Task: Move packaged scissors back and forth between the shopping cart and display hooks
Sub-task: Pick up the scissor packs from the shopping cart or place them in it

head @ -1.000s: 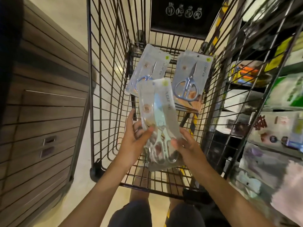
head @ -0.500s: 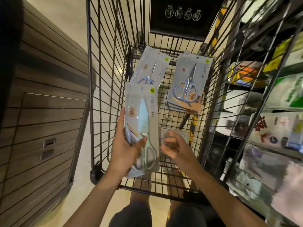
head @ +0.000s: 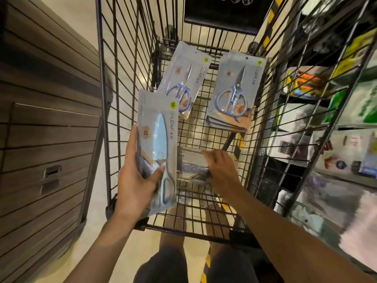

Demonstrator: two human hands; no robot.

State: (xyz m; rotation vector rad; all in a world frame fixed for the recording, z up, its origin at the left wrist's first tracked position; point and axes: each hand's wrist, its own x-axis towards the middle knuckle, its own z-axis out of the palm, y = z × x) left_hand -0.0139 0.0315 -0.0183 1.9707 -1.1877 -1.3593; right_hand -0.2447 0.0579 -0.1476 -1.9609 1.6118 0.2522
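Plastic pack (head: 157,148) clamped upright in our left hand (head: 135,180), we are closing our right hand (head: 221,172) on another pack (head: 191,166) lying nearer us in the cart (head: 206,137), probably for rehanging.

The shopping cart (head: 126,82) is dark metal wire — the scissors packages (head: 157,152) glossy plastic film; wood-like slatted panel (head: 47,123) at left, matt.
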